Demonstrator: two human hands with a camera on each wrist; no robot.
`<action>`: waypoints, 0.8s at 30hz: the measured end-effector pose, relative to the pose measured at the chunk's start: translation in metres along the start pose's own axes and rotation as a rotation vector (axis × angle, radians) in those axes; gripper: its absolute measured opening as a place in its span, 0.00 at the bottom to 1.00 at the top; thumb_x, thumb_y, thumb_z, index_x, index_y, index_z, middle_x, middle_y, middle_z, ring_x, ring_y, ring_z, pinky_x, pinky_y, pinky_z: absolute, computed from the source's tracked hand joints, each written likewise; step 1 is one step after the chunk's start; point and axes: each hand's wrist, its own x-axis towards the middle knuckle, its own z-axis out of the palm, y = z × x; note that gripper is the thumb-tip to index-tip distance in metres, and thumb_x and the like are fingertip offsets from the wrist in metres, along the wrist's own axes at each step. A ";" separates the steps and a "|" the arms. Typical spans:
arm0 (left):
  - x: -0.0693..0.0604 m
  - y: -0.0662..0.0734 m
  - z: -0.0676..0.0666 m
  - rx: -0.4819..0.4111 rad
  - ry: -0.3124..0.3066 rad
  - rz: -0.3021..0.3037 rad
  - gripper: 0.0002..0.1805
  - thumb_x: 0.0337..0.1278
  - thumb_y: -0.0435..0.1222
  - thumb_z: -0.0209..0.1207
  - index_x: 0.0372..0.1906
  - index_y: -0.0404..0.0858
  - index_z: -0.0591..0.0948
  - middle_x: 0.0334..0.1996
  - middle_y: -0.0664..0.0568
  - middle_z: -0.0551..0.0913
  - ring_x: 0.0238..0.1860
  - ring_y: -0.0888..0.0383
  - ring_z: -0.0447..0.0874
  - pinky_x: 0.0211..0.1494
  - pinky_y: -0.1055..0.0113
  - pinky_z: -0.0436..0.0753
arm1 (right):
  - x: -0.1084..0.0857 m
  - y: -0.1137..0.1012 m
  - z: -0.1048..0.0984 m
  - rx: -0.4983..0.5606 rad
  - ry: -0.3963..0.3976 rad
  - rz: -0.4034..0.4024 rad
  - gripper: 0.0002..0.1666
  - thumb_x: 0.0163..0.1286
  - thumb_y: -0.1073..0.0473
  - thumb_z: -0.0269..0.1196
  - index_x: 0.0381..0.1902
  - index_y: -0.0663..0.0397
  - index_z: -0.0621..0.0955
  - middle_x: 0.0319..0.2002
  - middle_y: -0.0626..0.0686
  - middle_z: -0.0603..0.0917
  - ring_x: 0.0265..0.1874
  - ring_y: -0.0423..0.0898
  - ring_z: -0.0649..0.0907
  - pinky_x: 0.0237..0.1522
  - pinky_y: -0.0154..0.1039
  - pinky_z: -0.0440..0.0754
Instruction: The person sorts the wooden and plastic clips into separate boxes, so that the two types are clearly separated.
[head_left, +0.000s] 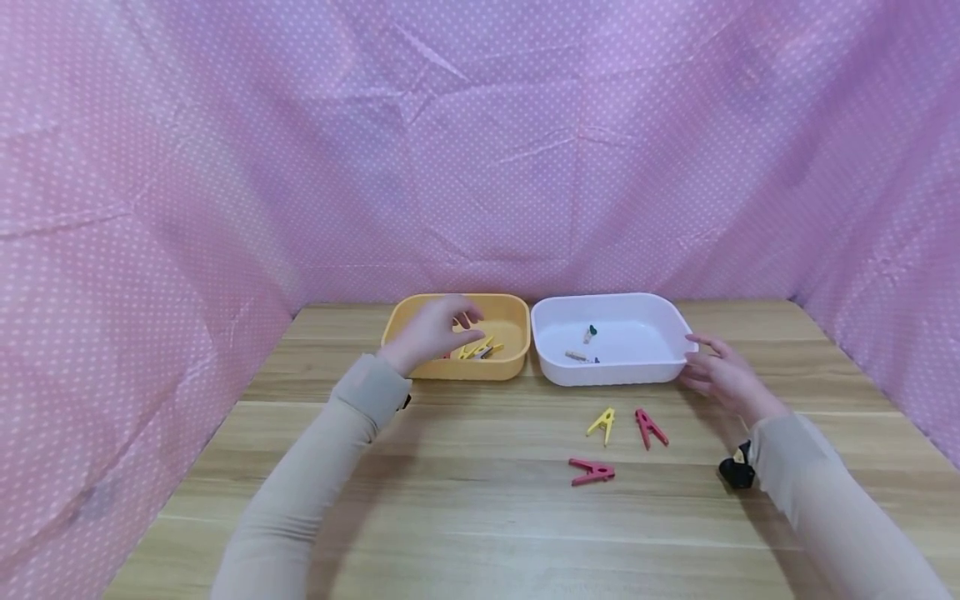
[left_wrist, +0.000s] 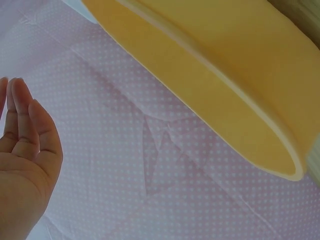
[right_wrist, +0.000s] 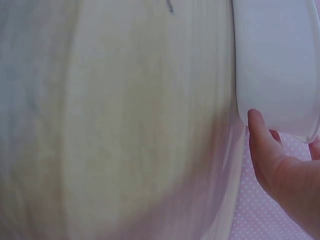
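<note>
My left hand (head_left: pixel 435 329) hovers above the yellow-orange bin (head_left: pixel 517 364), its fingers loosely bent with nothing between them. Inside that bin lie yellow clothespins (head_left: pixel 480 350) and a bit of something red, partly hidden by the hand. In the left wrist view the left hand (left_wrist: pixel 27 165) appears apart from the bin's wall. At the right end of the white bin (head_left: pixel 615 373), my right hand (head_left: pixel 723 379) touches the outside with spread fingers. The right wrist view shows a fingertip of the right hand (right_wrist: pixel 280 165) against the bin's lower corner. Small wooden clips (head_left: pixel 577 356) lie in the white bin.
On the wooden table (head_left: pixel 465 533), in front of the white bin, lie a yellow clothespin (head_left: pixel 602 423), a red clothespin (head_left: pixel 649 428) and another red clothespin (head_left: pixel 594 472). The bins stand side by side. Pink dotted cloth (head_left: pixel 495 167) hangs behind and at both sides.
</note>
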 end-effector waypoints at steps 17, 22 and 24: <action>-0.011 0.012 0.018 -0.036 0.045 0.124 0.10 0.50 0.32 0.67 0.38 0.35 0.82 0.36 0.46 0.84 0.37 0.54 0.81 0.46 0.59 0.80 | 0.001 0.001 -0.002 -0.060 0.015 0.021 0.25 0.71 0.57 0.55 0.62 0.47 0.61 0.51 0.55 0.70 0.38 0.33 0.82 0.47 0.32 0.81; -0.014 0.013 0.024 -0.051 0.034 0.133 0.10 0.51 0.34 0.67 0.39 0.35 0.82 0.37 0.47 0.83 0.37 0.56 0.80 0.46 0.61 0.80 | 0.001 0.001 -0.002 -0.067 0.024 0.023 0.26 0.72 0.58 0.55 0.64 0.49 0.60 0.54 0.60 0.68 0.38 0.33 0.82 0.48 0.33 0.81; -0.014 0.013 0.027 -0.051 0.034 0.143 0.10 0.51 0.34 0.67 0.39 0.35 0.82 0.37 0.47 0.83 0.37 0.56 0.81 0.46 0.61 0.80 | 0.001 0.002 -0.002 -0.070 0.024 0.020 0.26 0.72 0.58 0.54 0.65 0.49 0.60 0.55 0.61 0.68 0.38 0.33 0.82 0.48 0.33 0.81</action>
